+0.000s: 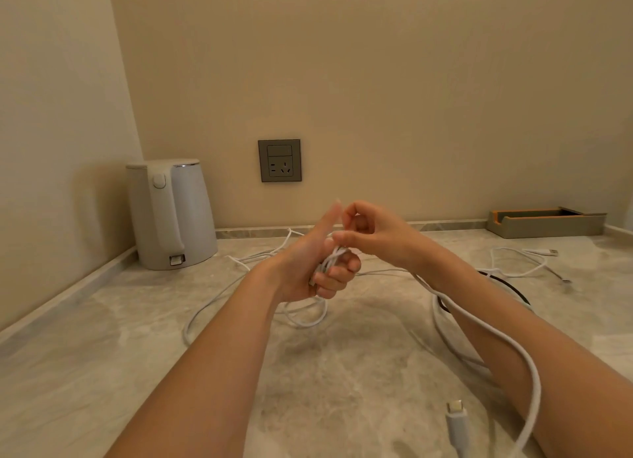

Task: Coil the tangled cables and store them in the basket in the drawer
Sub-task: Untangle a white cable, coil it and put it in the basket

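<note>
We see both hands raised above the marble counter (102, 320), meeting at its middle. Our left hand (308, 269) has its lower fingers curled round a small bundle of loops (330, 262) of the white cable (537, 385), while its thumb and forefinger point upward. Slack loops hang below this hand and touch the counter. Our right hand (373, 235) sits just beside the left, its fingertips pinched together at the top of the bundle. It seems to be nipping a strand there, though the fingers blur together and we cannot be sure which one.

From the hands the white cable runs back over the right forearm, curves down past the elbow and leaves the view at the bottom edge. A pale plug (457, 418) lies flat on the counter near that edge. More white cable trails across the counter to the left of the hands, towards the wall.

Further right a second white cable (548, 252) lies loosely strewn, and a black cable (513, 289) shows behind the right forearm. A white kettle (171, 214) stands in the left corner, a wall socket (280, 160) is above the hands, and a shallow tray (544, 223) rests against the wall at right.
</note>
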### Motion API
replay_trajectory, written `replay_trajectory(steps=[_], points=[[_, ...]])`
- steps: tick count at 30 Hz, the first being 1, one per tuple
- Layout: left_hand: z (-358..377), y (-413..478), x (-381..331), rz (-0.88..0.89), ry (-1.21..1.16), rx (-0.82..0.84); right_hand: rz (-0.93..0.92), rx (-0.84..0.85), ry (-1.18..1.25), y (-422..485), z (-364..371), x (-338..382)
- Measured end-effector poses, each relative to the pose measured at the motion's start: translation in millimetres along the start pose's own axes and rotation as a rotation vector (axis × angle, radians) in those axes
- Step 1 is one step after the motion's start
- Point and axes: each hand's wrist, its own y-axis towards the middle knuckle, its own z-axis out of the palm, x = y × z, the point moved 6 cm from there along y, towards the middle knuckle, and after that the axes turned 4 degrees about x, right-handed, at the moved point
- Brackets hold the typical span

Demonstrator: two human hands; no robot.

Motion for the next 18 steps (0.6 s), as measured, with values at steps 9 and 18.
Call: replay_trajectory(steps=[9,18], points=[[-14,-2,4,-0.035,0.238,-0.166,0.099,0.015,0.089,-2,-2,-13],[-45,-3,8,-0.069,0.501,-0.51,0.173,0.145,-0.953,-9,-1,-4]])
